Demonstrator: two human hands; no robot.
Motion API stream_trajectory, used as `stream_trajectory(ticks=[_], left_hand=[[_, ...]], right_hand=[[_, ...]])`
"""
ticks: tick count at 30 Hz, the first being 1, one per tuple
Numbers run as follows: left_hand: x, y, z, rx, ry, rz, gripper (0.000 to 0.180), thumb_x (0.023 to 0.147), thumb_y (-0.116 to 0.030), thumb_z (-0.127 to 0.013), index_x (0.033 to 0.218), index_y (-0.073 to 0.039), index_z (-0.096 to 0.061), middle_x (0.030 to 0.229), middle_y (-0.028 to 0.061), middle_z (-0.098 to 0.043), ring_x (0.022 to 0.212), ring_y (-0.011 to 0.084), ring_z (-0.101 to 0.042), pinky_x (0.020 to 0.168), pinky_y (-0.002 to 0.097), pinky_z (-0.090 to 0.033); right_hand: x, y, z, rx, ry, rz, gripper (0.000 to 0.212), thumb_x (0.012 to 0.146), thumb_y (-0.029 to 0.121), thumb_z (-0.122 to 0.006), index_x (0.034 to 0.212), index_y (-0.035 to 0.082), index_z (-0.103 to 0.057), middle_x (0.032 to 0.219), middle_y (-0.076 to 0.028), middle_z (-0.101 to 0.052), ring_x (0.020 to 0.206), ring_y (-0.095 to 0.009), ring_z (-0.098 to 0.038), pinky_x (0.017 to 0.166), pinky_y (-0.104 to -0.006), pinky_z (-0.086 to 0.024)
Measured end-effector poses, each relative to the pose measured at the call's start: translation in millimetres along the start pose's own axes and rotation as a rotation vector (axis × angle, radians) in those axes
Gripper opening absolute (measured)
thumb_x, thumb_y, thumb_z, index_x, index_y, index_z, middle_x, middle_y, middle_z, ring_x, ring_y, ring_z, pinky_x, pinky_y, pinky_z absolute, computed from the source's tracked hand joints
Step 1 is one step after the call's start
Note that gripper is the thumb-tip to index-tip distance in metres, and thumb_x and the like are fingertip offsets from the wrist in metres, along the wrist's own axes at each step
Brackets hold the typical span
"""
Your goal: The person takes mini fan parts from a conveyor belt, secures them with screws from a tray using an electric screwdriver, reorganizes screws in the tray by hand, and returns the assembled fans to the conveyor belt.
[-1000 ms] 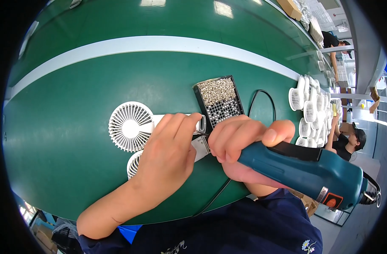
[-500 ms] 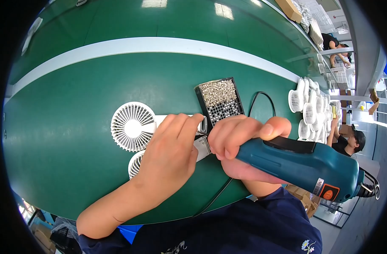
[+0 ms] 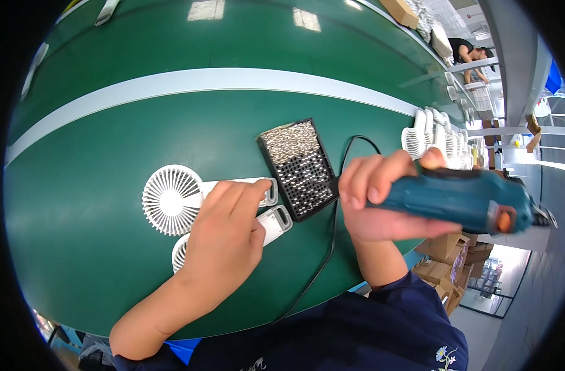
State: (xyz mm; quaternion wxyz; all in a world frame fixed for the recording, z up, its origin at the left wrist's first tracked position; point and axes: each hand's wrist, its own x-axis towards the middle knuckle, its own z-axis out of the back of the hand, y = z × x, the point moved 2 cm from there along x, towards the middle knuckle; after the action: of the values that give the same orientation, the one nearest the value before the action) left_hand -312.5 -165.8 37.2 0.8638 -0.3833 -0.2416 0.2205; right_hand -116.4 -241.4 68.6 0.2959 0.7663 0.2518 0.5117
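Two white handheld fans lie side by side on the green table. My left hand [image 3: 224,229] rests over their handles, fingers curled onto the upper fan [image 3: 171,201]; its palm and thumb partly cover the lower fan [image 3: 274,225]. Gripped in my right hand [image 3: 378,191] is a teal electric screwdriver [image 3: 443,199], held nearly level. Its tip points left and reaches the right side of a black screw tray [image 3: 305,205]. Loose silver screws heap at the tray's far end, and more sit in the holes of its near part.
A black cable [image 3: 324,263] curves over the table right of the tray. More white fans [image 3: 436,133] are stacked at the right. A white divider strip [image 3: 233,79] crosses the table. Cardboard boxes [image 3: 440,272] stand at lower right; another person [image 3: 468,52] is far right.
The screwdriver has moved up and away from the lower fan's handle, over to the screw tray. My left hand stays on the fans. The whole view has shifted slightly.
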Motion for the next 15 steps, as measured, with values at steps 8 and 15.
stream_trajectory(ticks=[8, 15], left_hand=[[4, 0, -8, -0.012, -0.056, -0.041, 0.046, 0.073, 0.012, -0.066, 0.118, 0.002, -0.064, 0.094, 0.0114, -0.066, 0.093, 0.0304, -0.062, 0.084, 0.0403, -0.052], [6, 0, -8, 0.013, -0.039, -0.040, 0.048, 0.075, 0.014, -0.066, 0.120, -0.002, -0.064, 0.098, 0.0089, -0.070, 0.094, 0.0303, -0.063, 0.081, 0.0404, -0.052]], right_hand=[[-19, -8, 17, 0.071, -0.107, -0.046, 0.093, 0.082, 0.094, -0.036, 0.133, 0.016, -0.042, 0.069, -0.007, -0.051, 0.048, -0.019, -0.049, 0.041, -0.0329, -0.044], [-28, 1, 15, 0.146, -0.200, -0.075, 0.093, 0.084, 0.092, -0.038, 0.129, 0.012, -0.039, 0.066, -0.010, -0.051, 0.045, -0.020, -0.047, 0.041, -0.0333, -0.046]])
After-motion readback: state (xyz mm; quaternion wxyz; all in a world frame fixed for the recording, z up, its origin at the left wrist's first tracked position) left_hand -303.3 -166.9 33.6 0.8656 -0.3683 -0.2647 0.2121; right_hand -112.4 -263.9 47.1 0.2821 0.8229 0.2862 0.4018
